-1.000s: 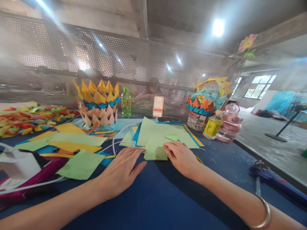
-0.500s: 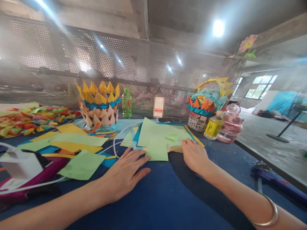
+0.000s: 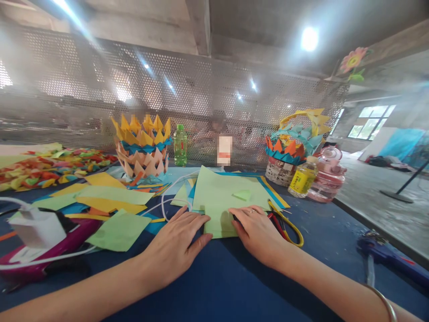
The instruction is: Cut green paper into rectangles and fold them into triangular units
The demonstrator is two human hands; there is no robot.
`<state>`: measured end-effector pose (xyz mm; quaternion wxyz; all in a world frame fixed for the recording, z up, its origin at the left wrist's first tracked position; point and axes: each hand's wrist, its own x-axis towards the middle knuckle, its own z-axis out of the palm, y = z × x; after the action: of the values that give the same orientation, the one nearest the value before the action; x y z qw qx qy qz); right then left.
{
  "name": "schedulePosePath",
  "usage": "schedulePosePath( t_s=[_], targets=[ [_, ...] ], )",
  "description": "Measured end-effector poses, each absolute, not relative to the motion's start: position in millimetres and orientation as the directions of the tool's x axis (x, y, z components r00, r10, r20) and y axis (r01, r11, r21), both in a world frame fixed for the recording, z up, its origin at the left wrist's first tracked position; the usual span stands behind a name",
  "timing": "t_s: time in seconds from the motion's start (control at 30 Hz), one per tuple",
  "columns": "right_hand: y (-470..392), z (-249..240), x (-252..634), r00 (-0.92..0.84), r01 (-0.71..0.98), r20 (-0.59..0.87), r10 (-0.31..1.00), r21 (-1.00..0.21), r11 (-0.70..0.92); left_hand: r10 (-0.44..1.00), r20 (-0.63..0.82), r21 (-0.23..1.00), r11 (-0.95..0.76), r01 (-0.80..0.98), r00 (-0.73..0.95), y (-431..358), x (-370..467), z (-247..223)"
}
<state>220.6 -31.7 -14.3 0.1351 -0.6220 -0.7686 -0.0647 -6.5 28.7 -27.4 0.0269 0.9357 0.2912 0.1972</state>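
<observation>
A light green paper piece [image 3: 219, 226] lies at the front of a larger pale green sheet [image 3: 214, 190] in the middle of the blue table. My left hand [image 3: 181, 239] rests at its left edge, fingers spread and the thumb apart. Across its right edge lies my right hand [image 3: 256, 230], palm down with its fingers close together; whether it grips the paper is hidden. Yellow-handled scissors [image 3: 293, 228] show just beyond my right hand. A small green scrap [image 3: 241, 195] sits on the large sheet.
Coloured strips [image 3: 114, 197] and a white charger [image 3: 36, 230] with cables are at the left. Behind stand a layered paper basket [image 3: 144, 147] and a green bottle [image 3: 180, 145]. At the right are a yellow-labelled bottle [image 3: 302, 178], pink jug [image 3: 326, 183] and glue gun [image 3: 389, 255].
My right hand has moved left and nearer, onto the green paper's right edge. The scissors now show beside it. The front paper reaches slightly nearer to me. My left hand is nearly unmoved.
</observation>
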Motion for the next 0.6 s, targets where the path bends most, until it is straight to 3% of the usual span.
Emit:
schedulePosePath(
  t_s=[0.33,0.6],
  targets=[
    [-35.3,-12.9,217.4,-0.238,0.96,0.336,0.911,-0.063,0.274,0.538,0.413,0.228,-0.842,0.488,0.735,33.1,-7.7,-29.8],
    [-38.8,-12.0,216.1,-0.305,0.935,0.366,0.879,-0.058,0.349,0.573,0.481,0.395,-0.818,0.419,0.664,32.6,-2.9,-21.0]
  ],
)
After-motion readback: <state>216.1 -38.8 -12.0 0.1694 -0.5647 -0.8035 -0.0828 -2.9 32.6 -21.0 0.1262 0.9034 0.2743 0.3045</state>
